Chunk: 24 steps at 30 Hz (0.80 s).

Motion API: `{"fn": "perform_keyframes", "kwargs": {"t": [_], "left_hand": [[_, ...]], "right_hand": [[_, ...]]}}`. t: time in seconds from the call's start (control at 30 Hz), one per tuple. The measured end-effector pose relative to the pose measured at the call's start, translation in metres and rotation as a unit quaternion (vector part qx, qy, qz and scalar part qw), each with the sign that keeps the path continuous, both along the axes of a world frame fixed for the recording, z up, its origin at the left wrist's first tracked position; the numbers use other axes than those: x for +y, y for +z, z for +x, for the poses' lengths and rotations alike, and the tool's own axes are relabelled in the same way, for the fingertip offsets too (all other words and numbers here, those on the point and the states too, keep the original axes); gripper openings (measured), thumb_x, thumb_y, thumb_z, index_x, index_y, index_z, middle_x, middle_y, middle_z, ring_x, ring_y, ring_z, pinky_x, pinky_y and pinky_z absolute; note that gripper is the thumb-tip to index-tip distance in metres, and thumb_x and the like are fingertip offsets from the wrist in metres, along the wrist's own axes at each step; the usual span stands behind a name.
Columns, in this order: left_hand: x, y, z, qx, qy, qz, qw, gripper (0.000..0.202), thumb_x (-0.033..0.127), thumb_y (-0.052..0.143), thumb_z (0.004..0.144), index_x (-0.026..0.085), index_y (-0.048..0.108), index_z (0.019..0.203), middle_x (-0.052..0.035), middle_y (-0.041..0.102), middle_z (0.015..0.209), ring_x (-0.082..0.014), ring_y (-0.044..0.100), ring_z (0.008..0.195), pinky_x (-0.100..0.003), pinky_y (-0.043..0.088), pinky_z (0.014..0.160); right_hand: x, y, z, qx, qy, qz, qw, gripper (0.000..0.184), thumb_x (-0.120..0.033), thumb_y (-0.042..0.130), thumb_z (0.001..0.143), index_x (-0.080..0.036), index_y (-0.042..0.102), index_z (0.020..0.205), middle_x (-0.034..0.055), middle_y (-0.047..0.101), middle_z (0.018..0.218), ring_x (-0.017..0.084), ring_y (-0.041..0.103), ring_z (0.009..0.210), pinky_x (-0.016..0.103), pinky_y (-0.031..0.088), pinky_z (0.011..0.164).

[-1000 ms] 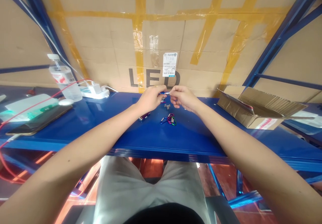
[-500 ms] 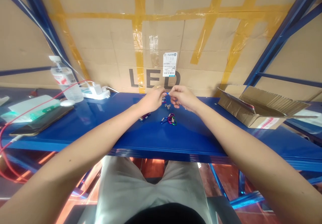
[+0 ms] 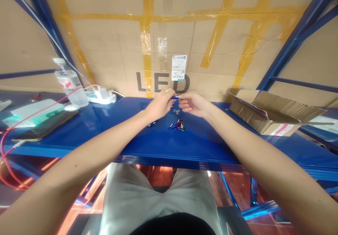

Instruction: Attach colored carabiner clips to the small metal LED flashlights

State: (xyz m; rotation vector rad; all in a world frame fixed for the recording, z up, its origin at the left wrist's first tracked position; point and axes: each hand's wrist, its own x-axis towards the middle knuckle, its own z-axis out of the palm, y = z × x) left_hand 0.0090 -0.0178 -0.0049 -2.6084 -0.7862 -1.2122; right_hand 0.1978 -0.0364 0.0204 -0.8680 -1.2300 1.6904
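Observation:
Both my hands meet above the blue shelf (image 3: 148, 143), near its back. My left hand (image 3: 160, 104) is closed round a small blue pen-like tube (image 3: 174, 97), with a ring on one finger. My right hand (image 3: 194, 104) pinches the tube's right end with curled fingers. Just below the hands lie small silver metal parts (image 3: 176, 112). A bunch of coloured carabiner clips (image 3: 179, 125) lies a little nearer to me. A dark red tube (image 3: 151, 124) rests on the shelf under my left wrist.
An open cardboard box (image 3: 271, 117) sits at the right. At the left stand a water bottle (image 3: 70, 85), a white power strip (image 3: 101, 96) with a red cable (image 3: 31, 113), a phone (image 3: 44, 127) and a white packet (image 3: 31, 110). A taped "LED" carton (image 3: 169, 51) forms the back wall.
My hands have stayed together at the same spot. The left hand has turned a little, so its ring now shows, and the blue tube is more exposed between the fingers.

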Motion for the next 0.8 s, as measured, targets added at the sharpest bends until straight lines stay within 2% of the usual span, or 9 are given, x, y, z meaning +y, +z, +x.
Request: {"fn": "perform_keyframes", "kwargs": {"t": [0.23,0.5,0.7,0.8], "left_hand": [[0.0,-0.001,-0.004,0.027,-0.005,0.047,0.999,0.02,0.01,0.039,0.098,0.021,0.055,0.093,-0.0101,0.063,0.099,-0.0226,0.056,0.099,-0.037,0.049,0.089],[0.012,-0.004,-0.006,0.054,-0.02,0.176,0.983,0.028,0.009,0.033,0.1,0.02,0.057,0.092,-0.0085,0.064,0.093,-0.0216,0.057,0.09,-0.036,0.049,0.083],[0.014,-0.003,-0.009,0.089,-0.02,0.163,0.982,0.029,0.008,0.033,0.098,0.021,0.059,0.097,-0.0094,0.065,0.099,-0.0228,0.057,0.093,-0.038,0.048,0.085],[0.013,-0.004,-0.007,0.081,-0.005,0.13,0.988,0.027,0.008,0.035,0.097,0.02,0.059,0.095,-0.0103,0.066,0.098,-0.0235,0.058,0.095,-0.039,0.048,0.086]], "right_hand": [[-0.001,0.003,-0.002,0.064,0.032,-0.101,0.992,0.022,-0.005,0.05,0.091,-0.021,0.04,0.079,-0.0058,0.034,0.055,0.006,0.028,0.043,0.012,0.027,0.029],[0.002,0.004,0.001,0.101,0.074,-0.17,0.978,0.022,-0.008,0.041,0.097,-0.022,0.035,0.081,-0.0074,0.03,0.056,0.005,0.032,0.038,0.011,0.028,0.028],[0.005,0.004,0.004,0.081,0.089,-0.193,0.974,0.019,-0.011,0.042,0.098,-0.022,0.037,0.082,-0.0076,0.028,0.056,0.006,0.032,0.039,0.011,0.027,0.029],[0.005,0.003,0.003,0.048,0.08,-0.16,0.983,0.019,-0.011,0.042,0.099,-0.02,0.041,0.082,-0.0069,0.031,0.054,0.006,0.033,0.04,0.012,0.028,0.031]]}}
